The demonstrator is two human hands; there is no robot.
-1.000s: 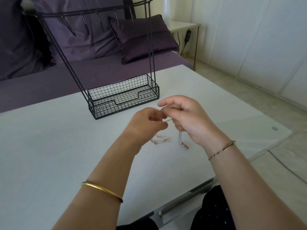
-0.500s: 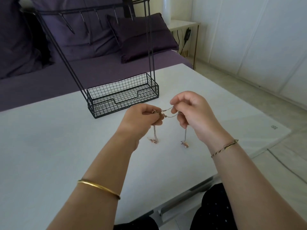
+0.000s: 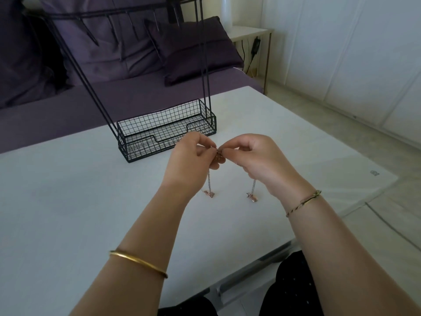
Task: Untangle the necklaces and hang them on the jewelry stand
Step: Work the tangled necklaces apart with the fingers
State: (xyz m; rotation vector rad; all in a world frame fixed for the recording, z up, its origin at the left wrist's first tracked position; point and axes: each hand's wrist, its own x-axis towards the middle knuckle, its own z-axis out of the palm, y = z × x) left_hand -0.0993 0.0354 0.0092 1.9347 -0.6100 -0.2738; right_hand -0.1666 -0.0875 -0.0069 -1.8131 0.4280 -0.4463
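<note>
While both hands sit almost together above the bench [image 3: 68, 201], left hand [image 3: 191, 163] and right hand [image 3: 257, 160] each pinch the tangled necklaces [image 3: 219, 156]. The knot sits right between my fingertips. One strand [image 3: 209, 182] hangs below the left hand and a second strand [image 3: 253, 187] below the right. Their pendant ends are at bench level; I can't tell if they touch it. The jewelry stand [image 3: 166, 133] is just beyond the hands, slightly left, its wire basket close behind my left knuckles.
</note>
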